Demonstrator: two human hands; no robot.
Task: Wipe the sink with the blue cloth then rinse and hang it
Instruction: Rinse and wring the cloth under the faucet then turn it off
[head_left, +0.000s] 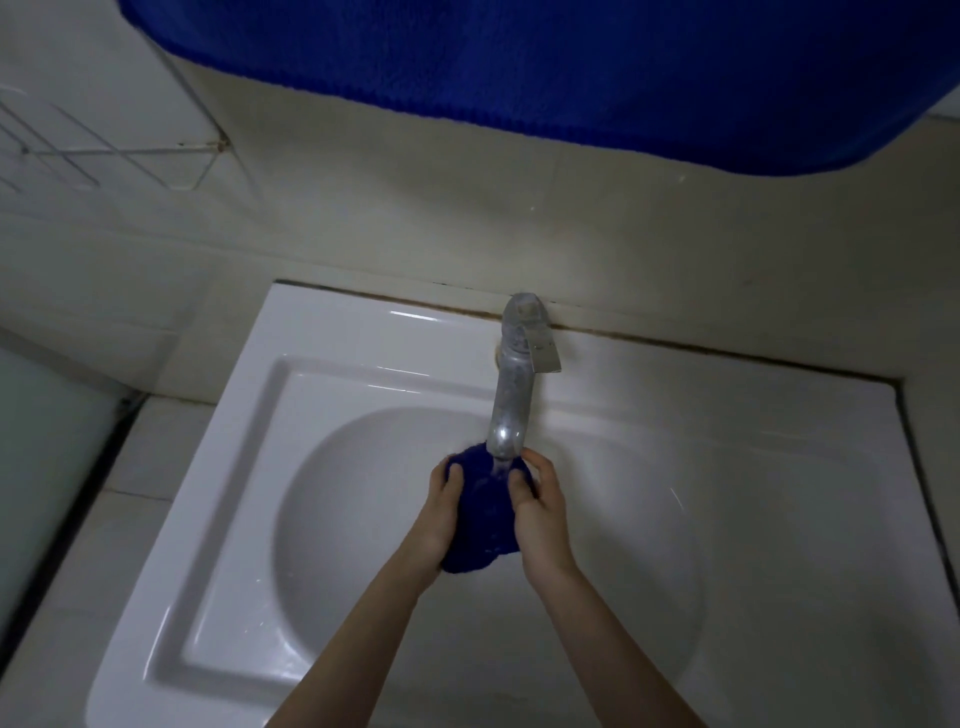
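Both forearms reach up from the lower edge. The left hand (439, 512) and right hand (540, 512) face each other with the bunched blue cloth (483, 525) between them. On each hand the fingers (454, 475) curl round the cloth from its own side and grip it. The cloth hangs over the bowl of the white sink (208, 519), clear of the bottom, with its upper end right under the spout of the tap (511, 395). A thin run of water (501, 465) falls onto it.

This looks like the rinse. To do it well, open the wad so the water reaches the inner folds, knead and turn it under the stream, then squeeze low in the bowl so drips fall inside.

Behind the tap rises the pale wall (415, 218), with a wire rack (78, 150) to the left. A broad blue fabric (519, 67) hangs across the top.
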